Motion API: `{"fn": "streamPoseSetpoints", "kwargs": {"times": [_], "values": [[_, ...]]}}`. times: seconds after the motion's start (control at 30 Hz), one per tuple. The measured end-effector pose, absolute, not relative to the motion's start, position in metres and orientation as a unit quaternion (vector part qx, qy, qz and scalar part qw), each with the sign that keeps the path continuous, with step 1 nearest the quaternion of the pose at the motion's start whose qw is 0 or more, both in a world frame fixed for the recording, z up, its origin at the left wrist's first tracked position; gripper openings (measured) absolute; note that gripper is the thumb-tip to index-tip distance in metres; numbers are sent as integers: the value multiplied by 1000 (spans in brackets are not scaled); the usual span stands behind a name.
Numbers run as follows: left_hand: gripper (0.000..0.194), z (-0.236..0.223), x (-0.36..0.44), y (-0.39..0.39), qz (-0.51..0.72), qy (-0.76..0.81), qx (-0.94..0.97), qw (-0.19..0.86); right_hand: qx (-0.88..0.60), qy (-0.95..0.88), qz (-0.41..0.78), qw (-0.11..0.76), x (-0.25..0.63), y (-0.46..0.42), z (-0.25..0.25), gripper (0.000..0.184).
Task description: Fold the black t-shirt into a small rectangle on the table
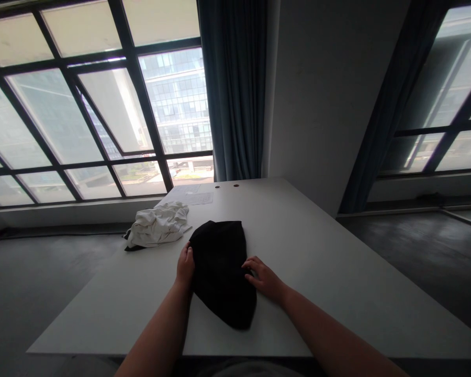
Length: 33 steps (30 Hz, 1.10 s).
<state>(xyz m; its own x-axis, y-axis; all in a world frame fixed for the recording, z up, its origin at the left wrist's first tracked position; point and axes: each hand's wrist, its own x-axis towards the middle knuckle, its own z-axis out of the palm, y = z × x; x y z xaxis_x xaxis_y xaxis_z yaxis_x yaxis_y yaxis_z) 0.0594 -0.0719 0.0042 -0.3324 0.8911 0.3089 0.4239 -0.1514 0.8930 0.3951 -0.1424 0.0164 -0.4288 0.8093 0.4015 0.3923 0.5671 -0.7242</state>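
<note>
A black piece of folded fabric (222, 269), perhaps a garment, lies on the white table (317, 293) in front of me. Its top edge is fairly straight and its lower end tapers toward the near right. My left hand (186, 264) grips the fabric's left edge, thumb on top and the other fingers partly hidden. At the right edge is my right hand (262, 277), its fingers bent and apart, the tips touching the cloth. A crumpled white cloth (157, 225) with a dark part under it sits to the far left of the black one.
Papers (194, 196) lie at the table's far end, near two small round holes (236, 185) in the top. Behind stand a blue curtain (235, 94), a wall pillar (322, 104) and large windows (176, 99), one pane tilted open.
</note>
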Motion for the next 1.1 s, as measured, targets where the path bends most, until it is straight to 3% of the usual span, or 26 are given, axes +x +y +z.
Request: {"fn": "streamPoseSetpoints", "kwargs": {"times": [0.43, 1.1], "values": [[47, 12, -31, -68, 547, 716, 413, 133, -389, -792, 298, 364, 393, -143, 12, 26], [45, 15, -45, -73, 542, 702, 424, 183, -392, -823, 246, 329, 395, -141, 15, 17]]}}
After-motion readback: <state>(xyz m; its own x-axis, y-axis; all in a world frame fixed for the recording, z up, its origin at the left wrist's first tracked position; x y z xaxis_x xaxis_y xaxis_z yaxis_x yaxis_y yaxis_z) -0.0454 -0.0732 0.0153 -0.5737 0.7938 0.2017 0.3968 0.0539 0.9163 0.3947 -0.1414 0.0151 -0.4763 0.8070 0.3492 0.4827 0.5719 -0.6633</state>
